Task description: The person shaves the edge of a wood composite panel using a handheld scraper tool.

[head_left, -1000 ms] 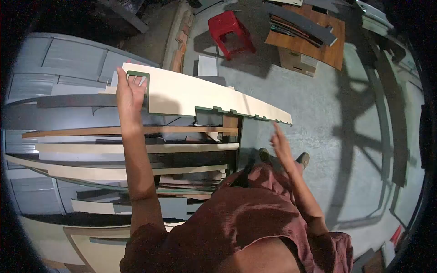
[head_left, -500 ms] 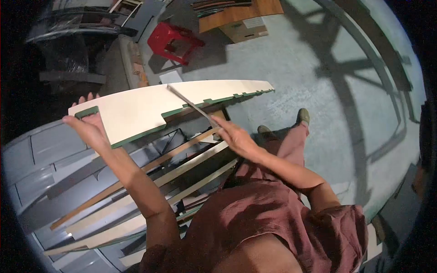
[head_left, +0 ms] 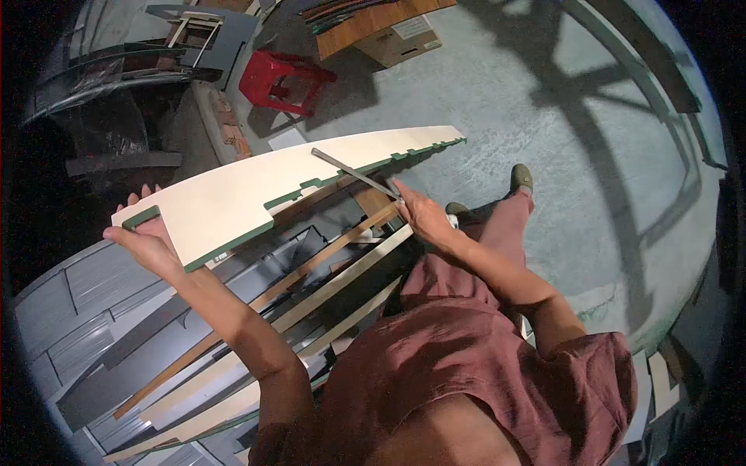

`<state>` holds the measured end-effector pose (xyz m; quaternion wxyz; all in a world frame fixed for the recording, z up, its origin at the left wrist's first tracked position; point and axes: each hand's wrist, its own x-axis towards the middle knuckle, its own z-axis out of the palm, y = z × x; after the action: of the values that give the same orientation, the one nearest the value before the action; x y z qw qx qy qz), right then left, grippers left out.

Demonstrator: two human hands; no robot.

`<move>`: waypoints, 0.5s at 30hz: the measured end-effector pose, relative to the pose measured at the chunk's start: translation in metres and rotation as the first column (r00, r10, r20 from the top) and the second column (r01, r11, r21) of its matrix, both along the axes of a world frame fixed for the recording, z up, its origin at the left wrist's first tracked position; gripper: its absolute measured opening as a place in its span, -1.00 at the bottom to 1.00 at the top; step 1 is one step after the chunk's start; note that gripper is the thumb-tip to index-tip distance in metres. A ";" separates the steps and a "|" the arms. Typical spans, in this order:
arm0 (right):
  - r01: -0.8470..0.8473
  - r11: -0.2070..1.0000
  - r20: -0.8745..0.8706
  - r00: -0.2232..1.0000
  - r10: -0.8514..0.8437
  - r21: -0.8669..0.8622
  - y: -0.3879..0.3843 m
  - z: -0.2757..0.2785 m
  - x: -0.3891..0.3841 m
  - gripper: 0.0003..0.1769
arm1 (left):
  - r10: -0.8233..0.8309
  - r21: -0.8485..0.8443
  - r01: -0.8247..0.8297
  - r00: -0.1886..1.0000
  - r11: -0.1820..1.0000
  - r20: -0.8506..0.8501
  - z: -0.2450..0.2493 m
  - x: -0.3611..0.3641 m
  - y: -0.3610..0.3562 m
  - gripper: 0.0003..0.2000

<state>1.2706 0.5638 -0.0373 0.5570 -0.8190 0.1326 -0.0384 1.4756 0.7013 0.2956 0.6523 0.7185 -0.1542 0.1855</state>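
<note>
A long cream panel (head_left: 233, 182) tapers away to the upper right, with green along its stepped, notched lower edge. My left hand (head_left: 148, 241) grips its wide end beside a rectangular cutout, the thumb in front and fingertips showing past the upper edge. In my right hand (head_left: 422, 211) is a slim grey file-like metal bar (head_left: 353, 173), held by one end with the fingers closed round it. The bar slants across the notched edge, and its blunt far tip overlaps the cream face.
Beneath the panel, several long wooden strips (head_left: 334, 286) lie over grey sheeting (head_left: 85, 303). A red plastic stool (head_left: 284, 81) stands beyond, near a cardboard box (head_left: 400, 43) under a wooden board (head_left: 373, 27). Concrete floor (head_left: 497, 101) extends to the right.
My right hand and the metal bar have moved right along the panel, the hand also slightly up. The panel's wide end sits lower left in view. The whole view has shifted slightly.
</note>
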 end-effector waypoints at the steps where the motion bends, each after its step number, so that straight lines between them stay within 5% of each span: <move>1: 0.005 1.000 -0.002 1.000 -0.005 0.002 -0.001 0.005 0.000 -0.47 | -0.006 0.003 0.006 1.000 1.000 0.002 -0.001 0.000 0.003 -0.21; 8: 0.074 0.996 0.041 0.997 -0.073 -0.044 0.005 0.010 -0.008 -0.48 | 0.067 -0.018 -0.068 0.998 0.998 -0.018 0.000 0.005 0.002 -0.33; 13: 0.117 0.993 -0.324 0.938 -0.121 -0.032 0.005 -0.045 -0.011 -0.53 | 0.053 0.023 -0.053 0.999 0.998 0.002 0.000 -0.001 -0.002 -0.28; 15: 0.122 0.992 -0.341 0.932 -0.121 -0.017 0.002 -0.048 -0.012 -0.54 | 0.059 0.012 -0.059 0.998 0.998 -0.008 0.000 0.000 -0.001 -0.29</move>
<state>1.2582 0.5655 -0.0854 0.5238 -0.8023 0.2776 0.0702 1.4760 0.7007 0.2959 0.6429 0.7275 -0.1312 0.2005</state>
